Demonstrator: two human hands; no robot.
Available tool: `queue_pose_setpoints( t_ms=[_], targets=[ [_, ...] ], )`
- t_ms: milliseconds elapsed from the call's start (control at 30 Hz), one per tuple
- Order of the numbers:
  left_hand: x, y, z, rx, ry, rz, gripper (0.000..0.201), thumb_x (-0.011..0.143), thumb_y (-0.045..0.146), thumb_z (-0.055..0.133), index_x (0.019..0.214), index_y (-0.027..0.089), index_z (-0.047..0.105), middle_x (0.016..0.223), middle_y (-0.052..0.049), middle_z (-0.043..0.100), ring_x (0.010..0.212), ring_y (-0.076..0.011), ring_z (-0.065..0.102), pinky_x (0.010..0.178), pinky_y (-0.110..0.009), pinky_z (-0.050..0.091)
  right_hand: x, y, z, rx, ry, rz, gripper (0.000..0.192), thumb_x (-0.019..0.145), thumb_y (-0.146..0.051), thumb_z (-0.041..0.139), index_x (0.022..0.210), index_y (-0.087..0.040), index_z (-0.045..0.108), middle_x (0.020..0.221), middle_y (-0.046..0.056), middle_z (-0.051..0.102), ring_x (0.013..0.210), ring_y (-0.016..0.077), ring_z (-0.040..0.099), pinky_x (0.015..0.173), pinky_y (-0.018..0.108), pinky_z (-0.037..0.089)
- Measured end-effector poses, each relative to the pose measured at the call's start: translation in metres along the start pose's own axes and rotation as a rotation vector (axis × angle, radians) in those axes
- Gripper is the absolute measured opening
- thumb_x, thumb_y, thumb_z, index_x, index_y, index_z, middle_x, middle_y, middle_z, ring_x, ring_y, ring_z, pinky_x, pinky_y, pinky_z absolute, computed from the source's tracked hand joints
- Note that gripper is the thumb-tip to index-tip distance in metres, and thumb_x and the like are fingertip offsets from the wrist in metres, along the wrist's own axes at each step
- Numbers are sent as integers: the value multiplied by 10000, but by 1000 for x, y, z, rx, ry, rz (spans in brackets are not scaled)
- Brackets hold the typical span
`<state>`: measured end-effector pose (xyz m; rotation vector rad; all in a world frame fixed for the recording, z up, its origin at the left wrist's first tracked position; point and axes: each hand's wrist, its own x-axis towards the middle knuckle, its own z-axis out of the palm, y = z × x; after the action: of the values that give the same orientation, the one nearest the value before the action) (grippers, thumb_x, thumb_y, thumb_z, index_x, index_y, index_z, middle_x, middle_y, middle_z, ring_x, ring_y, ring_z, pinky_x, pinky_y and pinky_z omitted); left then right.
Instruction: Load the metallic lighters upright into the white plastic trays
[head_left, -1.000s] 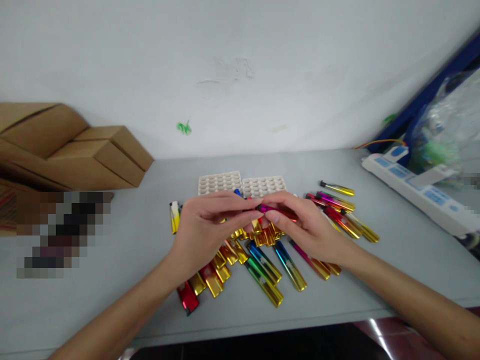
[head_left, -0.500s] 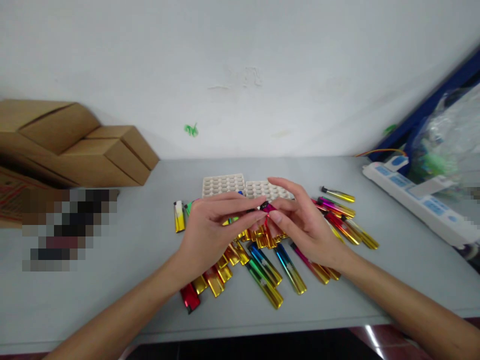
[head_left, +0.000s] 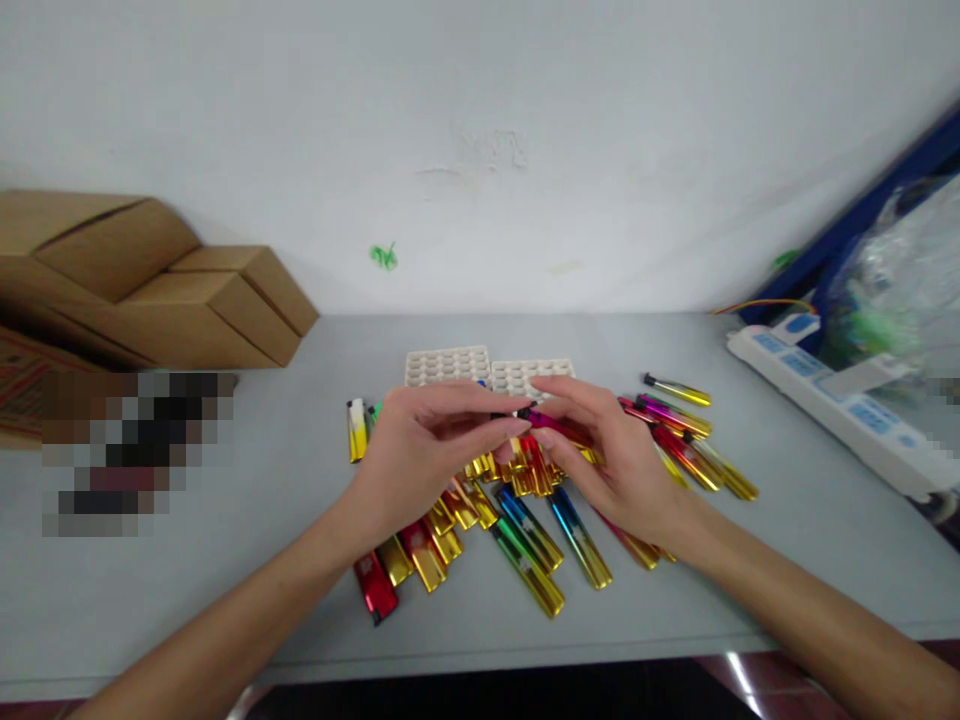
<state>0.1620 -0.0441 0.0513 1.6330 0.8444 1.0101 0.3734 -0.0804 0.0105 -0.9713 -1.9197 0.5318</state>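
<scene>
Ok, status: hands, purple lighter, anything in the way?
Right hand holds purple lighter. Left hand at its black end, exact grip unclear. Loose lighters crowd the table beneath; hands partly block view of white trays.

left hand (head_left: 416, 450) pinching, right hand (head_left: 622, 460) curled, fingertips (head_left: 516, 428) nearly meeting, forearms (head_left: 247, 610) angled inward

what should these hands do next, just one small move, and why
I'd probably firm up the right hand's hold on the purple lighter. Its dark end points toward the left hand, whose thumb and finger tips are right beside it, so a push there might twist it loose. Other lighters lie on the table, where a dropped one could get mixed in.
</scene>
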Motion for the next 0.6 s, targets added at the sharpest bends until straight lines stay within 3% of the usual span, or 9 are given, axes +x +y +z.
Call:
queue_pose_setpoints(
  t_ms=[167, 300, 600],
  targets=[
    [1, -2, -4, -2, -13, 10, 130, 827, 199, 827, 954, 213, 852, 837, -50, 782, 657, -138, 715, 626, -238, 630, 3, -3, -4, -110, 17, -108, 502, 1018, -194, 608, 1495, -295, 489, 1342, 81, 707, 1140, 230, 730, 1018, 425, 631],
    [2, -1, -3, -44, -50, 2, 152, 831, 152, 810, 960, 219, 852, 763, -24, 759, 638, -129, 708, 629, -232, 627, 3, -2, -5, -115, 23, -145, 521, 1016, -181, 614, 1507, -293, 480, 1352, 74, 707, 1146, 224, 733, 1022, 398, 632],
    [0, 1, -1, 9, 7, 10, 150, 809, 153, 831, 950, 199, 852, 806, -51, 786, 654, -137, 713, 618, -229, 620, 3, -2, -8, -140, 8, -135, 459, 1030, -219, 603, 1473, -293, 509, 1333, 69, 711, 1097, 215, 743, 992, 380, 636]
  ],
)
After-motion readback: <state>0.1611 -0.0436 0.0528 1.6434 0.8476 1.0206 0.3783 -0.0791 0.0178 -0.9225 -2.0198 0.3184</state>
